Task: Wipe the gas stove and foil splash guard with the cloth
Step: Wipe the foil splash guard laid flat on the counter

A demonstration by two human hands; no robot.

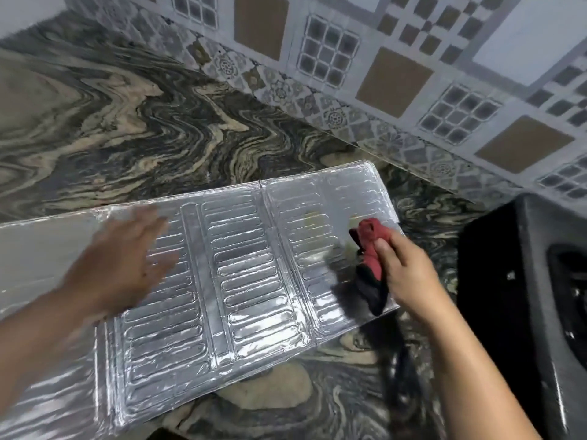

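Head view: your right hand (409, 274) grips the red/black cloth (370, 258), pressed on the guard's (241, 265) right panel near its right edge. Guard lies flat on the counter (158, 128), long axis left–right, so unwiped foil runs left of the cloth. Left hand (127, 262), fingers spread, holding nothing, blurred over the left panels; contact unclear. Stove (521, 281) at counter's right edge, nearer your right hand. No containers.

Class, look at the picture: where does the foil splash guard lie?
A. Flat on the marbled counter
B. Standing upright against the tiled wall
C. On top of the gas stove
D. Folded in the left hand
A: the foil splash guard lies spread flat on the counter, left of the gas stove.
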